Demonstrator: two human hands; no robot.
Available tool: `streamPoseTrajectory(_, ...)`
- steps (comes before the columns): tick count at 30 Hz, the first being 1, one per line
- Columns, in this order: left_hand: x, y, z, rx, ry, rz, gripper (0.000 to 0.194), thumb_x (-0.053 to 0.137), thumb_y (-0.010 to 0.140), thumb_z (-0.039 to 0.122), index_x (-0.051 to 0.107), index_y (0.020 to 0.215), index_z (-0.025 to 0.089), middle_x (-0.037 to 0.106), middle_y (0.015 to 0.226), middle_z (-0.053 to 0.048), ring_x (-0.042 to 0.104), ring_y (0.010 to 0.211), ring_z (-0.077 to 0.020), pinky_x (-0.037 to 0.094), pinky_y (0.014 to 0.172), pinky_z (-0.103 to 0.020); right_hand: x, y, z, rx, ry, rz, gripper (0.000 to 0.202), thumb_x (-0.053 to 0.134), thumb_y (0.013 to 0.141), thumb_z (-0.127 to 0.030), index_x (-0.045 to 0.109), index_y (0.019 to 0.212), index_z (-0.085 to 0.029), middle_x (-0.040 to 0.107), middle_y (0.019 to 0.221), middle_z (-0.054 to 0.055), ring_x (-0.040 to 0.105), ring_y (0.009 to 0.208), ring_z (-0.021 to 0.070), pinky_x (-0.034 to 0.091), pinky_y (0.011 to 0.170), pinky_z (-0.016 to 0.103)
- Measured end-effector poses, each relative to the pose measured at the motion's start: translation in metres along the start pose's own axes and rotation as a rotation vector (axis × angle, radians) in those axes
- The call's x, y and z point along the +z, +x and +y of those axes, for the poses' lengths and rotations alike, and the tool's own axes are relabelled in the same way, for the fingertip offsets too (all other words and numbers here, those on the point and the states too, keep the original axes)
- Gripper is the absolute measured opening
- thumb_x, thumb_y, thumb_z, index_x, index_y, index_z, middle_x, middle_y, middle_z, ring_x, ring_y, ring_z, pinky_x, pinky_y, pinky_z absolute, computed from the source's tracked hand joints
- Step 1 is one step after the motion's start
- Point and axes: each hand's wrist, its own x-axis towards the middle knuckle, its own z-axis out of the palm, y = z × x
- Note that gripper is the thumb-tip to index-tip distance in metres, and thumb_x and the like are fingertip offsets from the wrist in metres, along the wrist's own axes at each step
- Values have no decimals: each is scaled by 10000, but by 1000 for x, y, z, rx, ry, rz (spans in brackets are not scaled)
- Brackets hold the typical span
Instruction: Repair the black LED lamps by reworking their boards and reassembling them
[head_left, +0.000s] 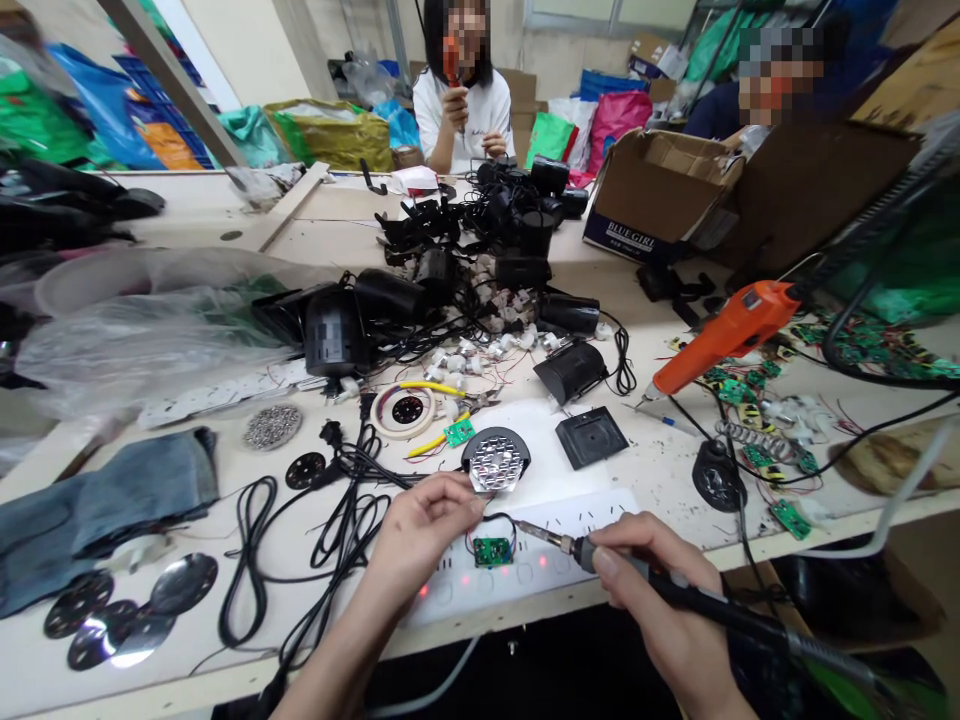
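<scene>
My right hand (652,580) grips a soldering iron (615,565), its metal tip pointing left above a small green circuit board (493,551). With finger and thumb pinched, my left hand (431,520) holds a thin wire (501,517) that runs to this board. The board rests on a white power strip (525,575) with red lights, at the table's front edge. Just beyond my left fingertips sits a round black lamp part (495,462) with a shiny faceted face. What exactly lies between those fingertips is partly hidden.
An orange electric screwdriver (724,335) hangs at right beside several circuit boards (791,518). Black cables (259,560) and a denim piece (112,510) lie left. Yellow-handled pliers (442,395), black housings (337,330) and a carton (652,190) stand farther back. Two people (465,110) sit opposite.
</scene>
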Motion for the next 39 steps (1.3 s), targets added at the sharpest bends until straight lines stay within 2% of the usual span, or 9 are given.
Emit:
streamPoseTrajectory(9,0,1,-3,-10,-80,-28,229,833,557,302,673,614,150,630,844,-20,584,669,-102,472,650,-210,4,2,-1,-69,-20,-4,133,686,793,-338,705,730,-222,604,546,-34,529,468,112,414,448,211)
streamPoseTrajectory(16,-1,3,-7,5,-69,-27,220,826,560,277,662,609,139,625,863,-25,579,648,-97,458,623,-211,13,5,5,-355,-165,-69,52,666,840,-245,688,803,-215,671,656,-21,606,548,119,468,504,198)
streamPoseTrajectory(19,-1,4,-6,17,-64,-36,209,813,570,272,658,606,137,614,835,-21,567,630,-92,444,606,-209,19,5,6,-427,-168,-97,22,653,852,-198,672,855,-210,673,692,-17,625,580,124,489,535,207)
streamPoseTrajectory(28,0,3,-7,13,-75,-32,214,797,563,277,647,598,130,599,901,-26,561,617,-78,440,598,-207,27,8,9,-461,-175,-120,39,657,853,-171,659,880,-199,679,724,-8,643,619,130,507,566,215)
streamPoseTrajectory(39,1,5,-4,14,-72,-53,207,786,560,280,641,583,133,594,851,-19,554,613,-81,440,584,-200,27,9,8,-508,-204,-158,92,647,852,-134,641,919,-196,608,694,-19,590,593,112,483,555,221)
